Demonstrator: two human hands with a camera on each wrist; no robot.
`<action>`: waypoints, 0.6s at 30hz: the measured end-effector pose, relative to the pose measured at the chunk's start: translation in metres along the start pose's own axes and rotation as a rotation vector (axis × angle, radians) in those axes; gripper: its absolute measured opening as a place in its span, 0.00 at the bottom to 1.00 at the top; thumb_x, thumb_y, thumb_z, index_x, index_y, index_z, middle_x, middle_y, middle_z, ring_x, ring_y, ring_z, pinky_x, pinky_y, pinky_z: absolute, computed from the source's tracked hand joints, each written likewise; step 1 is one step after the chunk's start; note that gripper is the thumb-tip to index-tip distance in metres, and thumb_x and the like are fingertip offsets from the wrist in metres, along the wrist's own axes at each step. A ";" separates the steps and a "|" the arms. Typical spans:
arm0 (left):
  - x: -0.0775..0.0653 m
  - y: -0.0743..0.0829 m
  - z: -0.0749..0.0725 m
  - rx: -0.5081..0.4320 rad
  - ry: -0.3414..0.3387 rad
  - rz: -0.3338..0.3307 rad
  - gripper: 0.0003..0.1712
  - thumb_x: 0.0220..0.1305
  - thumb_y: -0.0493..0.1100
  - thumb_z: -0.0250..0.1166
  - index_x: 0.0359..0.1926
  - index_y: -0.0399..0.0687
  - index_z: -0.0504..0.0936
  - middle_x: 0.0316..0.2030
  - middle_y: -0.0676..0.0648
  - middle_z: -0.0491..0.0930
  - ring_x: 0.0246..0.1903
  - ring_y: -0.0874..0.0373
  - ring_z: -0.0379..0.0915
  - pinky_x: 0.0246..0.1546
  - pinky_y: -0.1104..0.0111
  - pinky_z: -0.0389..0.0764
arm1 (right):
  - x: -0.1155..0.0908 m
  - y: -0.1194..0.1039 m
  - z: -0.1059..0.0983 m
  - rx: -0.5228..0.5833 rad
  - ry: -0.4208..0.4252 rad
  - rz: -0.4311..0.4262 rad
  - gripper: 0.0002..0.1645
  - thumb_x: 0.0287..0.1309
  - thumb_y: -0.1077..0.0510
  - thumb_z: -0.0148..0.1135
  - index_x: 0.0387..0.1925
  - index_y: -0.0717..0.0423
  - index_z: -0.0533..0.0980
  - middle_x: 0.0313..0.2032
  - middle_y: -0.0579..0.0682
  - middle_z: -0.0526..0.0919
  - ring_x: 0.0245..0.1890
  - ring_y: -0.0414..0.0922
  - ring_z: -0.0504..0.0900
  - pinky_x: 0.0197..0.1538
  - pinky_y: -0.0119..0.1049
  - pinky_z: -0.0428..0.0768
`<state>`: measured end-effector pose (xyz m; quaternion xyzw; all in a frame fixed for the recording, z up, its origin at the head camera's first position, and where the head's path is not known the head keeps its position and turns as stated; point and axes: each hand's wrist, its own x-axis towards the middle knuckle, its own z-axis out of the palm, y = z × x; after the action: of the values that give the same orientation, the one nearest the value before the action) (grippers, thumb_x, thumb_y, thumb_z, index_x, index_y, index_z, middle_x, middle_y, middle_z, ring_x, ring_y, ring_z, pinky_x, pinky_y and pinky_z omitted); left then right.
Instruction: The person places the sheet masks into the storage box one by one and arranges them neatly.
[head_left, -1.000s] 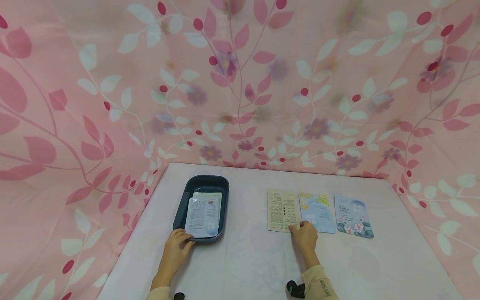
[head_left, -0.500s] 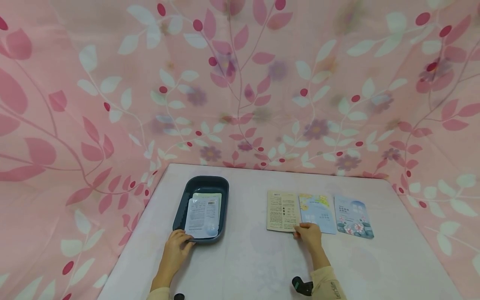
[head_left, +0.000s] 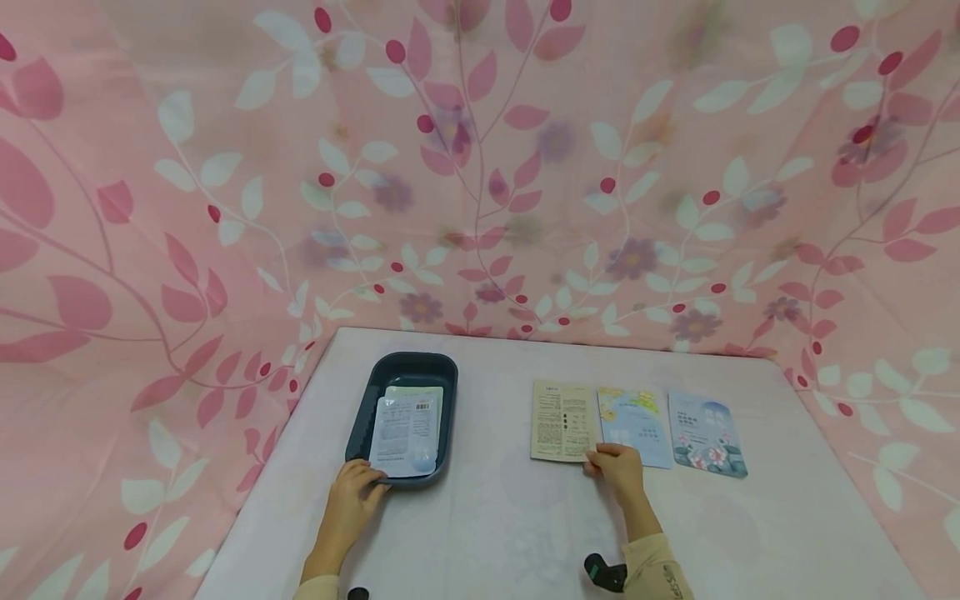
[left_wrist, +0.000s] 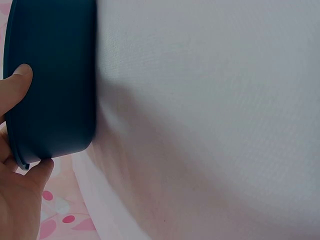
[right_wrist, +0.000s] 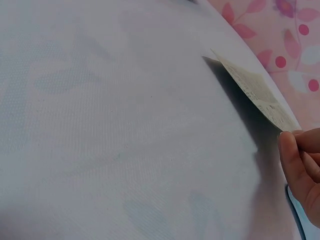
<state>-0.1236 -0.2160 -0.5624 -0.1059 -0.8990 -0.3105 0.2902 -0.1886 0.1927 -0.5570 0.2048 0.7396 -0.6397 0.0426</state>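
My left hand [head_left: 348,504] grips the near left corner of a dark blue plastic tray [head_left: 447,433]; in the left wrist view its thumb [left_wrist: 21,80] lies on the outer wall. Inside the tray are a light blue sheet mask packet [head_left: 403,433] and a pale green one showing from under it. With thumb and fingertips, my right hand [head_left: 618,475] pinches the near right corner of a beige printed sheet mask packet [head_left: 564,421]. In the right wrist view this packet [right_wrist: 255,92] tilts up from the table, with a dark shadow below it.
To the right lie a blue-yellow packet [head_left: 636,425], partly behind my right hand, and a grey-blue floral packet [head_left: 707,433]. All stand on a white-covered table [head_left: 495,517]. Pink floral cloth [head_left: 480,167] hangs behind and at both sides.
My right hand has shifted slightly right to the beige packet's corner, and the packet has slid a little left. The left hand and tray hold still.
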 end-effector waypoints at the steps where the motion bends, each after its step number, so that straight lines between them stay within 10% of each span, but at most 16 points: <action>1: 0.000 0.000 0.000 0.000 0.000 0.001 0.15 0.31 0.24 0.76 0.24 0.39 0.83 0.26 0.48 0.80 0.38 0.50 0.74 0.40 0.56 0.74 | -0.001 -0.001 0.000 0.002 0.002 0.000 0.21 0.53 0.73 0.59 0.47 0.84 0.68 0.32 0.60 0.78 0.21 0.39 0.81 0.28 0.27 0.80; 18: 0.000 -0.002 -0.001 -0.010 0.007 0.020 0.15 0.30 0.24 0.76 0.24 0.38 0.83 0.26 0.48 0.80 0.37 0.48 0.74 0.40 0.56 0.74 | -0.011 -0.035 0.012 0.002 -0.058 -0.235 0.13 0.52 0.74 0.61 0.40 0.81 0.74 0.27 0.62 0.82 0.21 0.38 0.81 0.30 0.30 0.82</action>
<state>-0.1235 -0.2176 -0.5631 -0.1153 -0.8953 -0.3122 0.2961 -0.1931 0.1746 -0.5231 0.0978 0.7564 -0.6467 -0.0115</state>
